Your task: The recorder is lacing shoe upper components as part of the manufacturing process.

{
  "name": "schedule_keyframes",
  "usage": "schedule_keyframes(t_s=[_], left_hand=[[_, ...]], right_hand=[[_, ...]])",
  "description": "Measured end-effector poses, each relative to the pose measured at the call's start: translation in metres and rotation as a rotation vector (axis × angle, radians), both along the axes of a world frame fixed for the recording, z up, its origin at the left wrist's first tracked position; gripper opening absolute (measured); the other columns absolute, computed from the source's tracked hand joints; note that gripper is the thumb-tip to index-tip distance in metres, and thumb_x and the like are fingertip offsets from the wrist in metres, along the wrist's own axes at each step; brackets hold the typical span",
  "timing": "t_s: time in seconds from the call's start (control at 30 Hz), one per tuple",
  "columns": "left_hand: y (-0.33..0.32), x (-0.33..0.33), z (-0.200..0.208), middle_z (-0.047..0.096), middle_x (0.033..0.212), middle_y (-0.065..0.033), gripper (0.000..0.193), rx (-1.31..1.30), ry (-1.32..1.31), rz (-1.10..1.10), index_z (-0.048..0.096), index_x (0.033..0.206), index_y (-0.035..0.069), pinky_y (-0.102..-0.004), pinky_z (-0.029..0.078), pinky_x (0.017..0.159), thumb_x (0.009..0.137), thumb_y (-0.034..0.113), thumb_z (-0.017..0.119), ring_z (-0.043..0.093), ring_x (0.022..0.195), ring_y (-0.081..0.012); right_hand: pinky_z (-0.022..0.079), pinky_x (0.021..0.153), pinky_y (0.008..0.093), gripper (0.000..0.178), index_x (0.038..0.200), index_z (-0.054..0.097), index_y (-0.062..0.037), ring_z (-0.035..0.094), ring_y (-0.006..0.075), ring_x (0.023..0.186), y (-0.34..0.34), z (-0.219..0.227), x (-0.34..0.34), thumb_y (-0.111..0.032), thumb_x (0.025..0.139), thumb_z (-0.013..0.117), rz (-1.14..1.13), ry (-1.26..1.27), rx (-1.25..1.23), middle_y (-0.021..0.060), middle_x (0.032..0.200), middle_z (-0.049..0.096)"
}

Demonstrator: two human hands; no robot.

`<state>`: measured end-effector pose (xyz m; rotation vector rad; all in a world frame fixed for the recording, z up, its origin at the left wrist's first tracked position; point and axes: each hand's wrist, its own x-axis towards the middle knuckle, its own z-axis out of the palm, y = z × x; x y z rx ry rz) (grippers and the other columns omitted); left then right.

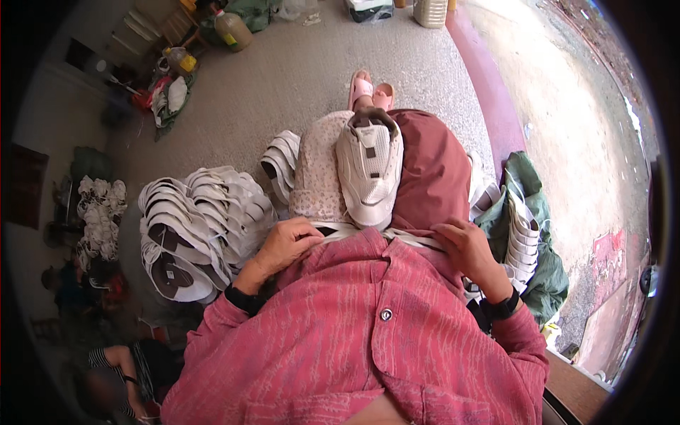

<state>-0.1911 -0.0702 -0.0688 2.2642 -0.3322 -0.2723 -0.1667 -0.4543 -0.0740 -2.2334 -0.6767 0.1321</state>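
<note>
A white shoe upper [370, 170] with a brown collar lies between my thighs, its rounded toe toward me and its collar away. Just below the toe, pale flat strips [418, 241] run out to both sides; the hem of my red shirt partly hides them. My left hand [289, 243] is at the left strip's outer end, its fingers bent and pressed together on it. On the other side, my right hand [464, 244] pinches the end of the right strip. Neither hand touches the shoe upper.
Stacked white uppers [205, 227] stand at my left, with a smaller stack [282, 159] by my knee. At right, more uppers [522, 241] rest on a green sack [545, 276]. Another person [124, 375] sits at lower left. Jugs [232, 30] stand farther off.
</note>
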Motion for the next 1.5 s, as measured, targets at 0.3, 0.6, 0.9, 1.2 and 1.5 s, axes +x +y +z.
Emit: schedule_keyframes(t_s=[0.3,0.6,0.9,1.2,1.5], left_hand=[[-0.007,0.035,0.05,0.06,0.075,-0.0024,0.019,-0.085,0.13,0.083,0.061,0.08,0.0,-0.0278,0.044,0.065,0.09,0.015,0.064,0.056,0.072,-0.0131],[0.051,0.049,0.096,0.053,0.074,0.0048,0.013,-0.077,0.427,0.054,0.068,0.082,0.003,-0.0214,0.036,0.059,0.087,0.015,0.07,0.046,0.066,-0.0045],[0.052,0.027,0.065,0.06,0.078,-0.0056,0.015,0.285,0.19,0.123,0.069,0.088,0.001,-0.0292,0.046,0.067,0.08,0.014,0.071,0.059,0.075,-0.0149],[-0.036,0.061,0.057,0.065,0.085,-0.0074,0.016,0.064,0.101,-0.256,0.068,0.094,0.0,-0.0269,0.046,0.069,0.082,0.011,0.072,0.06,0.078,-0.0139],[-0.097,0.092,0.064,0.066,0.105,-0.0041,0.06,-0.426,0.173,-0.566,0.044,0.14,0.003,-0.0286,0.049,0.084,0.088,0.014,0.071,0.06,0.094,-0.0116]], right_hand=[[0.042,0.081,0.0361,0.022,0.1,0.068,-0.0082,0.056,0.0236,0.092,0.021,0.007,0.025,-0.015,0.079,0.069,0.232,-0.26,-0.083,0.0044,0.092,0.06],[0.044,0.08,0.0362,0.02,0.098,0.069,-0.0078,0.057,0.0243,0.088,0.029,-0.006,0.036,-0.015,0.08,0.07,0.195,-0.262,-0.008,0.0057,0.093,0.06],[0.043,0.081,0.0362,0.017,0.096,0.068,-0.0096,0.056,0.0232,0.091,0.027,0.0,0.033,-0.016,0.081,0.068,0.319,-0.236,0.003,0.0035,0.098,0.059],[0.044,0.079,0.0368,0.018,0.091,0.064,-0.0064,0.056,0.0262,0.087,0.039,0.004,0.038,-0.013,0.074,0.069,0.372,-0.35,-0.063,0.0056,0.099,0.06],[0.051,0.069,0.0318,0.017,0.106,0.057,-0.0015,0.065,0.0249,0.078,0.045,0.061,0.04,-0.009,0.091,0.061,-0.055,0.508,0.432,0.0105,0.09,0.064]])
